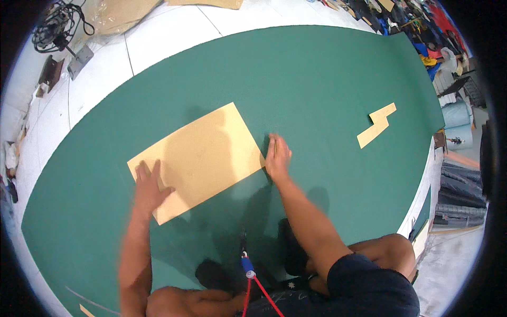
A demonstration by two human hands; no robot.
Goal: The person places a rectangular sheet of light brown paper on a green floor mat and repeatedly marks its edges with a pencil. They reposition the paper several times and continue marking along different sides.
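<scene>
A tan rectangular sheet (206, 153), like thin cardboard, lies at a slant on a green mat. My left hand (150, 187) rests flat on its lower-left end, fingers and thumb spread. At the sheet's right corner, my right hand (278, 156) lies on the mat with its fingers stretched forward and close together, touching or nearly touching the edge. Its thumb side is partly hidden, and I see no tool in it. Off to the right sits a small tan zigzag-shaped piece (377, 124), apart from both hands.
The large green mat (296, 68) spreads over white floor tiles. A coiled black cable (58, 29) lies at the far left. Mixed scraps (412, 26) pile up at the far right, with dark rolled material (459, 195) lower down. A red cord (259, 288) hangs before me.
</scene>
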